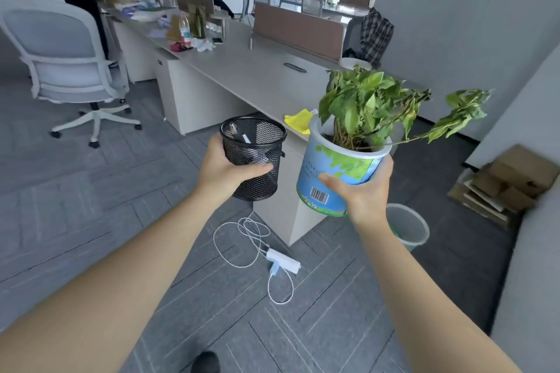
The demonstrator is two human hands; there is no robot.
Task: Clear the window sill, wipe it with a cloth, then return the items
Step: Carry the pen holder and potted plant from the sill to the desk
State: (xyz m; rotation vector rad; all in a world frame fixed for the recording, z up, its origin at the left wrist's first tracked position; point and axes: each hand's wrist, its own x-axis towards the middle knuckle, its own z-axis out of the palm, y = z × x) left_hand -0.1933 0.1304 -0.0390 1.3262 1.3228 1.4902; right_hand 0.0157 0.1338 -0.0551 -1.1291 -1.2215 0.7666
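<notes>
My left hand (225,171) grips a black mesh pen holder (254,142) with a pen or two inside, held upright above the floor. My right hand (362,189) holds a potted plant (333,166) in a blue and green printed pot, tilted slightly, its green leaves (369,100) spreading up and to the right. A yellow cloth (298,119) lies on the near corner of the long desk (257,70), just behind the two held items. The window sill is not in view.
A white power strip with looped cables (283,260) lies on the carpet ahead. A grey waste bin (407,227) stands by the desk end, flattened cardboard (506,182) at right. A white office chair (65,54) stands at left; a person stands at the far left.
</notes>
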